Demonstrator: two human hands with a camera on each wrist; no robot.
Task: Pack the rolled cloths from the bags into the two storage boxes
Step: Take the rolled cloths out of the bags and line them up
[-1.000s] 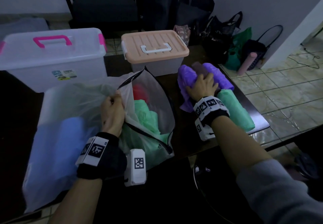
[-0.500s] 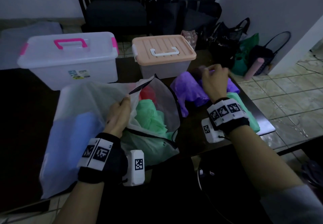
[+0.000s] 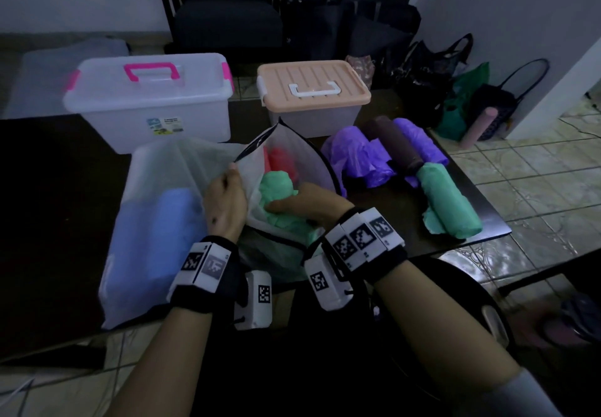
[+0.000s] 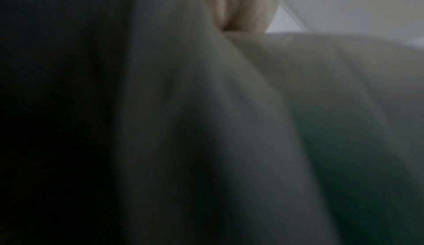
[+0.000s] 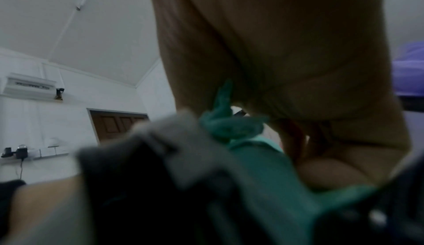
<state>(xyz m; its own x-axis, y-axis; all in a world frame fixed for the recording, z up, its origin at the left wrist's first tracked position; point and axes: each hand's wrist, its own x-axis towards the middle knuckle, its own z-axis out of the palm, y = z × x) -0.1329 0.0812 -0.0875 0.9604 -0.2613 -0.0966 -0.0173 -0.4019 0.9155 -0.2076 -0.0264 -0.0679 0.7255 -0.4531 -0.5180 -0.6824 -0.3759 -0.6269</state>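
Reaching into the mesh bag on the desk, right hand fingers curl round a green rolled cloth; left hand pinches the rim. Soft, light; likely unrolls unless gripped mid-roll.

A translucent white mesh bag with black trim is sitting open near the front of the dark surface, holding a crumpled green rolled cloth and a red rolled cloth behind it. Touching its left side, a cloudy plastic bag is lying with a blue rolled cloth inside. Behind them are standing a clear storage box with pink handle and a smaller peach-lidded storage box, both lidded. To the right, two purple rolls, one dark brown roll and one green roll are lying side by side.
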